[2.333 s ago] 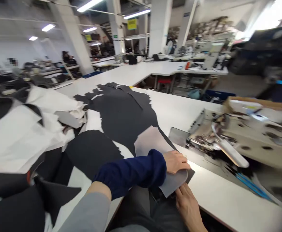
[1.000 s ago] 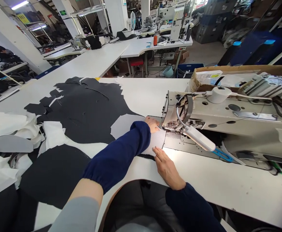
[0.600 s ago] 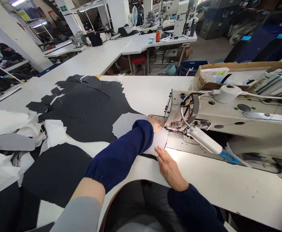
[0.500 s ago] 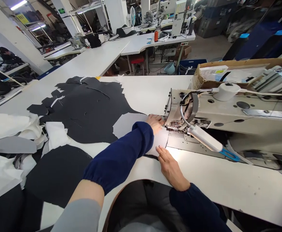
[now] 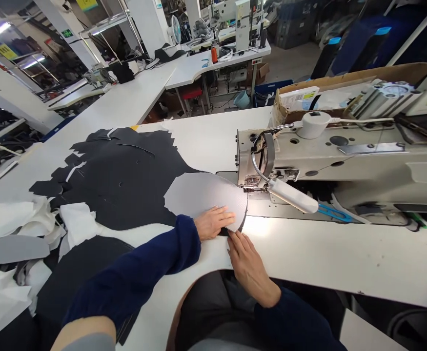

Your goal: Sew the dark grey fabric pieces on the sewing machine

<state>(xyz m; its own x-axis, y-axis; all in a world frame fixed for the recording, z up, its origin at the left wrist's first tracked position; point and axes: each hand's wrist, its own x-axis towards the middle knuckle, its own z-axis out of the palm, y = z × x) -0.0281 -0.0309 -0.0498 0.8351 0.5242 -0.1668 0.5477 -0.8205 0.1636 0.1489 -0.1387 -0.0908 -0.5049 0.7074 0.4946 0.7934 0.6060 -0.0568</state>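
Note:
A light grey fabric panel [image 5: 198, 190] with a curved edge lies over dark fabric, its right end beside the sewing machine's needle area [image 5: 252, 183]. My left hand [image 5: 213, 223] presses flat on the panel's near part, fingers stretched toward the right. At the near right corner, my right hand [image 5: 252, 268] has its fingertips closed on the panel's edge, where a strip of black fabric shows beneath. Both hands are on the near side of the sewing machine [image 5: 330, 156], apart from the needle. A white lamp [image 5: 294, 196] lights the stitching spot.
Large black fabric pieces [image 5: 132, 170] spread left of the panel. White scraps [image 5: 77, 222] and another black piece [image 5: 85, 268] lie nearer on the left. Behind the machine stands a cardboard box [image 5: 277, 109] holding assorted items. Other sewing tables stand farther back.
My left hand has drawn back from the needle area toward me and left. My right hand has gone from lying on the panel to gripping its near edge. The view has shifted.

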